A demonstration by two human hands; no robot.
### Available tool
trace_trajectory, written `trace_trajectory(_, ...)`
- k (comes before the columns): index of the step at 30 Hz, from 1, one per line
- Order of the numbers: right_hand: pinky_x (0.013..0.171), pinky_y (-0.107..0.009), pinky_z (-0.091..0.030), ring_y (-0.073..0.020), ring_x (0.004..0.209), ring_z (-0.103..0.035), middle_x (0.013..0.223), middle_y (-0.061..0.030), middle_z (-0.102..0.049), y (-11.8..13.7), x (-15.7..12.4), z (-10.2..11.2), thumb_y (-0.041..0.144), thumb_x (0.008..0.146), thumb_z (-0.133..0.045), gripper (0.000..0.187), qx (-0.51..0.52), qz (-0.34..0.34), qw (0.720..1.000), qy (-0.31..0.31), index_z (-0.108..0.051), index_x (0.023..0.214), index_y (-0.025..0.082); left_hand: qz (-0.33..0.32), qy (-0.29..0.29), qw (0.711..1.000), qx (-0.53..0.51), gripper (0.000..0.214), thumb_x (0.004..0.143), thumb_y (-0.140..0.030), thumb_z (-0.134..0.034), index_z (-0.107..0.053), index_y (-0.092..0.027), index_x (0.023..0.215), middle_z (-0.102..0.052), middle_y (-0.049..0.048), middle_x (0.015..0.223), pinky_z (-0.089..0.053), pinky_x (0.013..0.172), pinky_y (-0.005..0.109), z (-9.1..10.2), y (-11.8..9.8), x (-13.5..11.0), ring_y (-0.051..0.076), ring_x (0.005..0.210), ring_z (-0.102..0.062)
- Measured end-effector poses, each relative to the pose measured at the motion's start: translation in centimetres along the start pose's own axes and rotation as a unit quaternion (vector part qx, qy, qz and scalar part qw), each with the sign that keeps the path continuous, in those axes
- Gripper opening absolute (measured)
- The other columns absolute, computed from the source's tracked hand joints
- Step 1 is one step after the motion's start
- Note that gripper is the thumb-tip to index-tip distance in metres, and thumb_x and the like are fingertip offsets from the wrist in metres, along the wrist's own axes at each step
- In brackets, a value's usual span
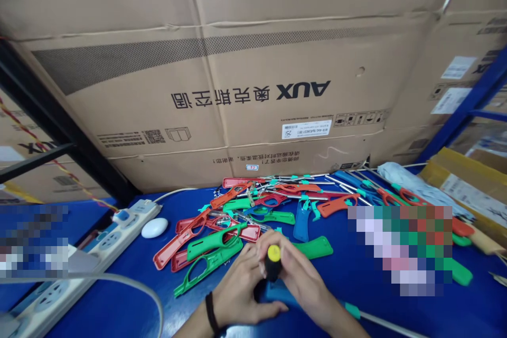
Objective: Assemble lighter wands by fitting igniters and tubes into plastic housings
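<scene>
Screwdriver point(272, 270) upright over blue stick lighter point(278, 293), front centre of counter point(340, 279).
Left: white power strip point(122, 227), then loose red handle shell point(170, 251) and green handle shell point(209, 242) in a jumbled spread. Left hand point(240, 282), black wristband point(211, 312), curls round the lighter's handle end; its fingers appear to clasp it, thumb along the near side, some fingertips hidden. Right hand point(304, 274) fingers closed round the black-and-yellow screwdriver. Lighter's metal tube point(390, 324) runs off rightward. Step in hand, by the look: screw work on the handle. Move calls for tip seated, shaft upright, handle braced; tip hidden, seating unclear.
</scene>
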State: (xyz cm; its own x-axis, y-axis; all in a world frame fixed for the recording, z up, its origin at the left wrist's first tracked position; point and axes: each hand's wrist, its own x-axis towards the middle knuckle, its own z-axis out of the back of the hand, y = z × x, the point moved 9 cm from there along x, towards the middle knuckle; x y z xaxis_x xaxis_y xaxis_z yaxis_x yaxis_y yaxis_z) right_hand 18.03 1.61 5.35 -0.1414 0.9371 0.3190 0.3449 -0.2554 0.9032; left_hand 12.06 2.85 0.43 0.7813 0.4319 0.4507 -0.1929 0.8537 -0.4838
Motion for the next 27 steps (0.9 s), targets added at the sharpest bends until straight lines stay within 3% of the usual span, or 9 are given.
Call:
trace_trajectory(3, 0.078, -0.029, -0.041, -0.0164, 0.085, -0.049, 0.097, -0.0022, -0.048, 0.3, -0.2, 0.1, 0.048, 0.087, -0.056, 0.025, 0.0, 0.028, 1.0, -0.007, -0.05, 0.099, 0.027, 0.011, 0.001, 1.0, 0.002, 0.034, 0.072, -0.042, -0.069, -0.061, -0.019, 0.095, -0.066, 0.0064, 0.096, -0.046, 0.089, 0.037, -0.2, 0.2, -0.1, 0.024, 0.092, -0.06)
trace_trajectory(6, 0.072, -0.03, -0.044, -0.0166, 0.078, -0.05, 0.089, -0.0018, -0.049, -0.5, -0.4, 0.7, 0.053, 0.089, -0.049, 0.028, 0.008, 0.016, 0.999, -0.035, -0.05, 0.097, 0.027, 0.002, -0.011, 1.0, 0.0, 0.027, 0.072, -0.044, -0.068, -0.059, -0.019, 0.078, -0.065, 0.0049, 0.092, -0.045, 0.09, 0.036, 0.0, 0.0, 0.0, 0.023, 0.092, -0.059)
trace_trajectory(9, 0.081, -0.035, -0.043, -0.0204, 0.089, -0.052, 0.096, -0.0063, -0.052, -0.8, -0.4, 0.9, 0.054, 0.094, -0.034, 0.036, -0.042, 0.002, 0.998, -0.044, -0.055, 0.096, 0.024, 0.002, -0.001, 1.0, 0.002, 0.032, 0.074, -0.046, -0.067, -0.06, -0.019, 0.09, -0.065, 0.0057, 0.094, -0.045, 0.089, 0.036, 0.0, -0.1, 0.1, 0.024, 0.093, -0.059)
trace_trajectory(12, 0.086, -0.035, -0.042, -0.0207, 0.099, -0.051, 0.108, -0.0066, -0.05, -0.2, -0.3, 0.6, 0.048, 0.093, -0.044, 0.025, -0.055, 0.014, 0.998, -0.039, -0.053, 0.101, 0.026, -0.003, 0.021, 1.0, 0.019, 0.039, 0.075, -0.045, -0.066, -0.059, -0.02, 0.103, -0.064, 0.0067, 0.098, -0.046, 0.086, 0.036, -0.3, -0.3, 0.2, 0.023, 0.09, -0.058)
trace_trajectory(15, 0.083, -0.033, -0.042, -0.0171, 0.089, -0.052, 0.101, -0.0022, -0.05, 0.2, -0.3, 0.8, 0.044, 0.09, -0.054, 0.019, -0.032, 0.045, 0.996, -0.067, -0.049, 0.1, 0.029, -0.002, 0.021, 0.999, 0.029, 0.036, 0.075, -0.047, -0.066, -0.059, -0.02, 0.098, -0.064, 0.0057, 0.095, -0.044, 0.086, 0.036, -0.2, -0.3, 0.3, 0.023, 0.088, -0.057)
trace_trajectory(17, 0.081, -0.033, -0.043, -0.0152, 0.077, -0.051, 0.091, -0.0005, -0.049, -0.2, -0.4, 1.1, 0.047, 0.093, -0.046, 0.02, -0.006, 0.036, 0.996, -0.085, -0.049, 0.097, 0.028, -0.004, 0.023, 0.999, 0.027, 0.036, 0.075, -0.05, -0.066, -0.06, -0.02, 0.094, -0.064, 0.0057, 0.096, -0.043, 0.087, 0.037, -0.2, -0.3, 0.3, 0.023, 0.09, -0.057)
trace_trajectory(20, 0.078, -0.035, -0.044, -0.0159, 0.072, -0.049, 0.087, -0.002, -0.049, -0.9, -0.3, 1.2, 0.053, 0.096, -0.026, 0.04, 0.019, -0.013, 0.997, -0.076, -0.054, 0.093, 0.026, -0.01, 0.024, 0.999, 0.029, 0.04, 0.075, -0.054, -0.066, -0.06, -0.019, 0.094, -0.064, 0.0064, 0.097, -0.042, 0.089, 0.038, 0.0, -0.4, 0.4, 0.024, 0.091, -0.057)
trace_trajectory(24, 0.083, -0.034, -0.042, -0.019, 0.091, -0.052, 0.109, -0.006, -0.049, -0.3, -0.1, 1.1, 0.052, 0.092, -0.043, 0.031, -0.029, -0.004, 0.998, -0.055, -0.058, 0.096, 0.025, -0.008, 0.029, 0.999, 0.032, 0.049, 0.074, -0.053, -0.067, -0.059, -0.019, 0.108, -0.063, 0.0089, 0.104, -0.042, 0.091, 0.039, -0.1, -0.4, 0.4, 0.026, 0.097, -0.056)
trace_trajectory(27, 0.079, -0.031, -0.043, -0.013, 0.073, -0.052, 0.105, -0.0031, -0.051, -0.3, -0.1, 0.9, 0.05, 0.09, -0.051, 0.025, -0.022, 0.022, 0.998, -0.054, -0.052, 0.1, 0.027, 0.003, 0.024, 1.0, 0.018, 0.039, 0.074, -0.05, -0.067, -0.061, -0.019, 0.097, -0.064, 0.0076, 0.099, -0.043, 0.091, 0.039, -0.2, -0.1, 0.2, 0.025, 0.095, -0.056)
